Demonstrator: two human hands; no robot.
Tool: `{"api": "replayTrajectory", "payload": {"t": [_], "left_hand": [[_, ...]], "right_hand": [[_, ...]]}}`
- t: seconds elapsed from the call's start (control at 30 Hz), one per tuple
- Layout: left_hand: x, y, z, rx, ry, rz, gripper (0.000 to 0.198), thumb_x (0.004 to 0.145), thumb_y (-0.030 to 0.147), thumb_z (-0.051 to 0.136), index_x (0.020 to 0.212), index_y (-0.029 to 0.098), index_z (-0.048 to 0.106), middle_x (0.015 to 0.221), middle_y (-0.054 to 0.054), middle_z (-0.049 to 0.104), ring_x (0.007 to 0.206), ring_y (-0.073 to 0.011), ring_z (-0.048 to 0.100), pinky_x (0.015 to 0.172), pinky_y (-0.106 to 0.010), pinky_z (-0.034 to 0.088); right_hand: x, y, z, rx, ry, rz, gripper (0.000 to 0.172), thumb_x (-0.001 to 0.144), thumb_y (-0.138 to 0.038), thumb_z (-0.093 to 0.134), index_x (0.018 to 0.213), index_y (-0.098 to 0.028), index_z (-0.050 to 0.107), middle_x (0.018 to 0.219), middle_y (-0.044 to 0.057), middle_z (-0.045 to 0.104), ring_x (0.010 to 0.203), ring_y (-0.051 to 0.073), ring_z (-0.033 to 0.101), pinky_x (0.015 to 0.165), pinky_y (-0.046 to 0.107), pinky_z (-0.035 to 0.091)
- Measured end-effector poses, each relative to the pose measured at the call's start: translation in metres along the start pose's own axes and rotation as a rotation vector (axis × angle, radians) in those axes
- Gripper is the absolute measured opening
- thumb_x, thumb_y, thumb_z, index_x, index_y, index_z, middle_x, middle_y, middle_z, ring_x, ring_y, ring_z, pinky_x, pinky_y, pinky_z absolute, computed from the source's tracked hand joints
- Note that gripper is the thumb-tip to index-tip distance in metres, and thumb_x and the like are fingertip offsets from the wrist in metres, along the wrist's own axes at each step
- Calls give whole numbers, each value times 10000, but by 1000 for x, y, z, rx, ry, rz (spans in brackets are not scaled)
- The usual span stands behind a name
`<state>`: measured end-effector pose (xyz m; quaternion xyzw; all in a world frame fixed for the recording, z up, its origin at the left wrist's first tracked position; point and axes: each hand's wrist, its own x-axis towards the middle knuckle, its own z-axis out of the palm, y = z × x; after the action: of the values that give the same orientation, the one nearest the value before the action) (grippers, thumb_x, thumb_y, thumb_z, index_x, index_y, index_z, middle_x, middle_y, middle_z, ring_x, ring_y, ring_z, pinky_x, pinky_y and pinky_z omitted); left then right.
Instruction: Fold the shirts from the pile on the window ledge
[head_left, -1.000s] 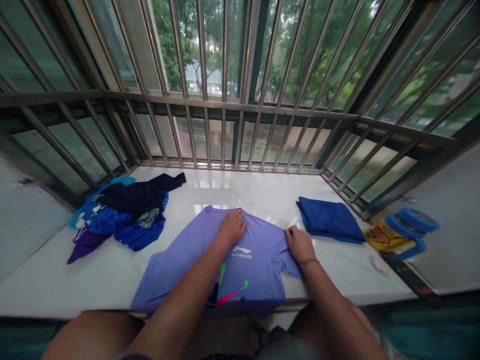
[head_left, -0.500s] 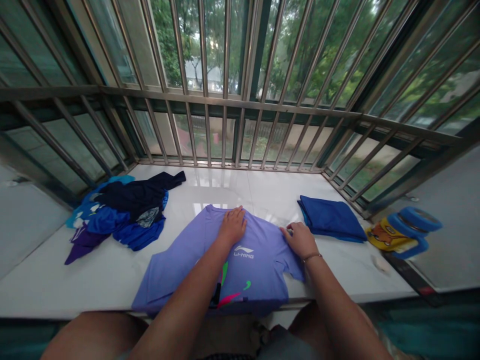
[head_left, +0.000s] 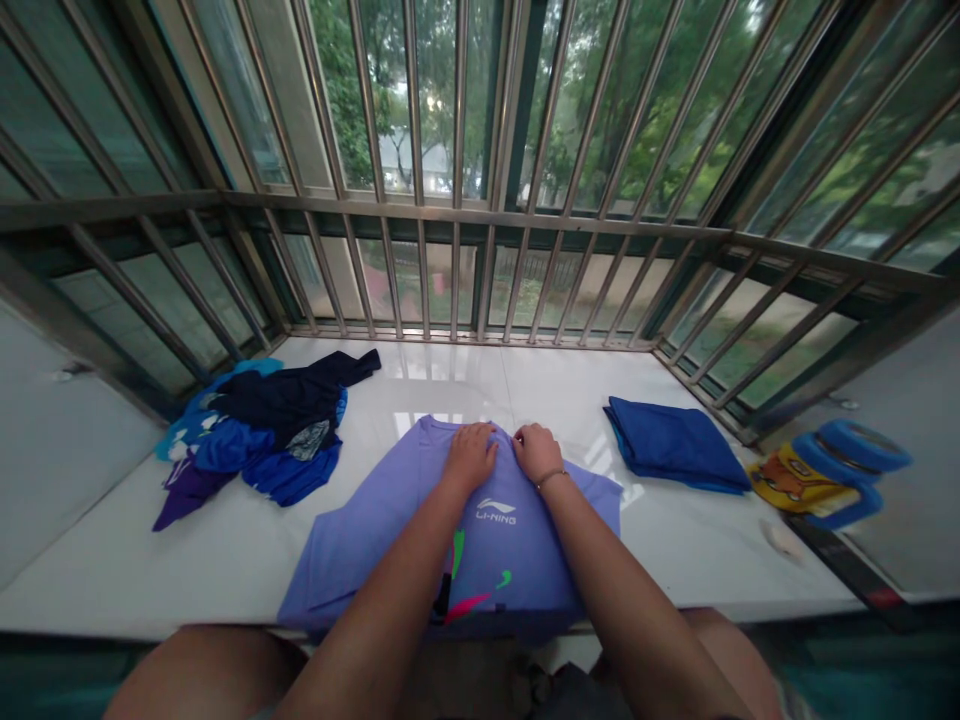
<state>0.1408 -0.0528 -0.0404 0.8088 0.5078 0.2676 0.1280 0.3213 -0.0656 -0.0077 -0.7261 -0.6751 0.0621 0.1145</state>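
Note:
A lavender T-shirt (head_left: 405,500) with a white LI-NING logo and green, pink and black print lies on the white ledge, its lower end reaching over the front edge. My left hand (head_left: 471,456) rests flat on the shirt close to the collar, fingers together and stretched out. Just right of it, my right hand (head_left: 537,453) has curled fingers at the shirt's upper edge, pinching the fabric there. Its fingertips are partly hidden. The short sleeve on the right lies spread beyond my right forearm.
A heap of dark and blue clothes (head_left: 277,420) lies on the left of the ledge (head_left: 450,375). On the right are a folded blue garment (head_left: 675,445) and a yellow-and-blue jug (head_left: 825,470). Metal window bars (head_left: 480,215) enclose the far side.
My right hand has moved left along the shirt's upper edge, from the right shoulder to beside the collar. My left hand stays flat on the shirt. The view has shifted slightly.

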Motion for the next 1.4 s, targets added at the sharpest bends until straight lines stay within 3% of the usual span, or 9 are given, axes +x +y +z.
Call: {"api": "replayTrajectory", "payload": {"t": [0.27, 0.47, 0.6, 0.8, 0.97, 1.2, 1.4], "left_hand": [[4, -11, 1, -202, 9, 36, 273, 993, 179, 619, 1179, 266, 799, 1279, -55, 800, 1291, -258, 652, 1238, -490, 404], [7, -14, -2, -268, 63, 15, 229, 966, 150, 653, 1034, 266, 838, 1163, -46, 839, 1197, -232, 714, 1151, -438, 497], [7, -15, -5, -293, 104, -29, 152, 961, 205, 695, 903, 246, 829, 1059, -62, 845, 1101, -241, 741, 1080, -432, 533], [6, -17, -2, -301, 99, -96, 178, 877, 214, 785, 708, 225, 730, 828, -35, 785, 927, -228, 724, 927, -372, 553], [6, -17, -1, -305, 104, -124, 110, 856, 155, 765, 798, 226, 705, 856, -26, 764, 927, -220, 700, 876, -344, 545], [7, -14, -1, -300, 101, -98, 164, 887, 138, 730, 1017, 236, 744, 917, -27, 771, 953, -227, 697, 941, -367, 547], [5, -13, 1, -281, 191, -99, 297, 949, 269, 752, 1235, 232, 678, 1210, -83, 745, 1173, -246, 679, 1088, -402, 512]], "right_hand": [[-16, -6, 0, 36, 38, -75, 178, 1081, -332, 593, 1074, -237, 743, 1181, 114, 730, 1164, 263, 628, 933, 337, 461], [-14, -1, 2, 98, 50, -45, 180, 1078, -326, 573, 1082, -218, 718, 1153, 107, 741, 1118, 247, 656, 930, 323, 462], [-6, 7, 5, 141, 19, -18, 246, 1093, -335, 526, 1111, -198, 729, 1125, 98, 770, 1049, 214, 690, 913, 301, 484], [-6, 11, 4, 152, -45, -69, 426, 1017, -516, 693, 1332, -231, 725, 1272, 100, 782, 1203, 271, 679, 953, 336, 491], [-10, 8, 0, 146, -79, -101, 315, 1014, -475, 712, 1260, -284, 756, 1288, 62, 786, 1230, 271, 668, 953, 332, 462], [-4, 9, 3, 152, -66, -48, 180, 1043, -385, 650, 1095, -253, 761, 1090, 51, 811, 1023, 221, 707, 839, 289, 438], [-5, 10, 4, 172, -53, -73, 146, 1026, -348, 662, 1079, -242, 748, 1082, 44, 800, 986, 196, 702, 838, 272, 444]]}}
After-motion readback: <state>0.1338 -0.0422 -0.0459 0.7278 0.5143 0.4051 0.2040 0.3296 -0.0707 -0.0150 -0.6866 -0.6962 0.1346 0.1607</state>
